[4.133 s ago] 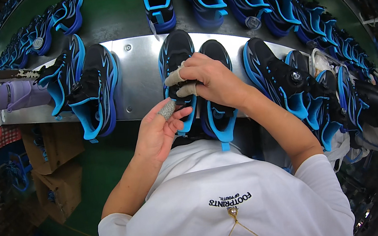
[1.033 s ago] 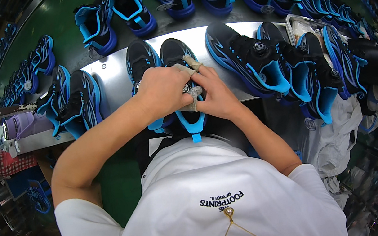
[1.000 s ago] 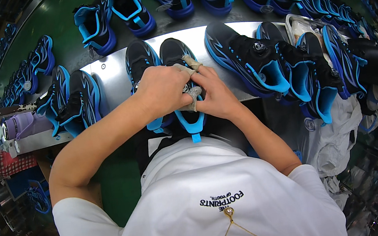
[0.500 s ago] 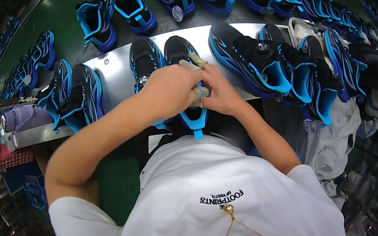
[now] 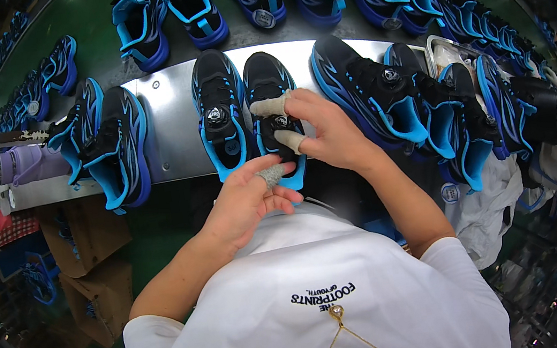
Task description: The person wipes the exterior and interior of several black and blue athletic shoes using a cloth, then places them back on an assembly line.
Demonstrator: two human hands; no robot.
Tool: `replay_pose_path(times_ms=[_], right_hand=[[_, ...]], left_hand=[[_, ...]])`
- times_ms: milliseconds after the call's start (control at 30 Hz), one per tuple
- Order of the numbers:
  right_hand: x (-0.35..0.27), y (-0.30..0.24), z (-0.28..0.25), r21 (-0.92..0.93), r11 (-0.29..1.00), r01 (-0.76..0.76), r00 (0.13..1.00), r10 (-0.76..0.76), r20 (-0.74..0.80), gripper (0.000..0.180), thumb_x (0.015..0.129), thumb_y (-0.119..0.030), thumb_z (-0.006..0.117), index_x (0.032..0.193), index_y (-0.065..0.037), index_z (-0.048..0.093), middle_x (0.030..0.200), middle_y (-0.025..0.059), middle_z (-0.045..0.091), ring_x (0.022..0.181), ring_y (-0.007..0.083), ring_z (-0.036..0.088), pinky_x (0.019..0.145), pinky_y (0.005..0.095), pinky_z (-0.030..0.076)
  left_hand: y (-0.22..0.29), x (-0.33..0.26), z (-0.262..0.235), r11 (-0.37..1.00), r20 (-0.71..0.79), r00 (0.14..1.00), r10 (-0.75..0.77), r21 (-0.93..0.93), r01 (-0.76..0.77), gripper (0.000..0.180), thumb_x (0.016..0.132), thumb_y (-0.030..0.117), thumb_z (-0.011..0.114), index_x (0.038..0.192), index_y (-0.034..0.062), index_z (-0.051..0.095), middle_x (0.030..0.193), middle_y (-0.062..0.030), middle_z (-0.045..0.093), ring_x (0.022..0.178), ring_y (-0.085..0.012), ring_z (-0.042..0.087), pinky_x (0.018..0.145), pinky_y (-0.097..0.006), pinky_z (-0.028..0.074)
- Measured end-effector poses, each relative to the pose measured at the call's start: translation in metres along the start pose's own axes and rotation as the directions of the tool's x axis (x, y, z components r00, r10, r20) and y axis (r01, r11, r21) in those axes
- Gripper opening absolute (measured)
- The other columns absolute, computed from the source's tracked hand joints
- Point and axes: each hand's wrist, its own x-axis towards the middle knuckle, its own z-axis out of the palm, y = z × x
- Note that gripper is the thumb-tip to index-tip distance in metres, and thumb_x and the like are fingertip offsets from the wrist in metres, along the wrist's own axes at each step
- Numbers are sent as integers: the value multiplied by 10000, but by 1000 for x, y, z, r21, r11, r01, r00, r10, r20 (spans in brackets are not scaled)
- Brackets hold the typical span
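Two black sneakers with blue trim stand side by side before me, toes pointing away. On the right sneaker (image 5: 268, 70), my right hand (image 5: 329, 128) has its thumb and forefinger, both in pale finger covers, on either side of the round lacing dial (image 5: 281, 123). My left hand (image 5: 239, 197) is at this sneaker's heel opening, fingers apart, one wrapped in a grey cover. Its fingertips reach the collar; whether they press on it I cannot tell. Beside it, the left sneaker (image 5: 215, 77) stands untouched, its dial and insole showing.
A metal ledge (image 5: 176, 145) carries these sneakers, with another pair (image 5: 122, 135) at left and several more (image 5: 364, 78) at right. Beyond runs a green belt (image 5: 91, 30) with rows of sneakers. A purple bottle (image 5: 34, 164), cardboard boxes (image 5: 82, 235) and a metal tray (image 5: 432, 48) flank me.
My left hand has drawn back from the right sneaker's upper toward its heel, its fingers opening. My right hand has turned over the dial, which now shows between its fingers.
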Motion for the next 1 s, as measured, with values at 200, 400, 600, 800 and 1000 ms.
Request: replay_pose_path(times_ms=[200,400,600,800,1000], right_hand=[[1,14,-7,268,958,99,994,-81,-74,502,809,-70,718,1302,-50,625,1244,89,626,1109,190,588,991,326,450],[-2,18,-9,67,998,-4,993,-4,119,542,846,-15,655,1377,-64,557,1291,153,612,1273,305,536,1083,357,408],[-24,-5,23,-407,895,181,969,-234,-84,630,774,78,565,1395,-7,502,1376,208,535,1304,393,484,1077,436,424],[38,-29,-31,-274,954,121,989,-139,-46,429,887,-213,674,1297,-105,609,1150,181,640,1039,376,631,901,438,523],[189,5,-55,-766,628,-140,984,3,-178,704,725,-636,747,1234,-159,656,1112,225,656,1065,371,623,877,460,496]], left_hand=[[-4,12,-4,982,9,1000,29,-187,-26,360,1018,129,501,1325,-58,482,1296,-220,587,974,-272,678,791,-339,558],[-9,13,-5,956,-6,997,73,-286,-71,308,993,92,539,1266,-50,513,1225,-188,610,1034,-281,664,819,-337,561],[-12,18,-7,924,50,996,75,-379,-50,349,965,13,505,1294,-94,456,1192,-178,563,1056,-272,653,869,-341,554],[7,-16,-25,-64,414,670,616,874,-481,464,775,174,711,1228,93,658,1174,-163,610,1064,-354,529,967,-462,401],[-12,24,-18,-347,478,771,421,870,-350,492,700,287,763,1173,171,686,908,-123,595,860,-312,592,768,-416,472]])
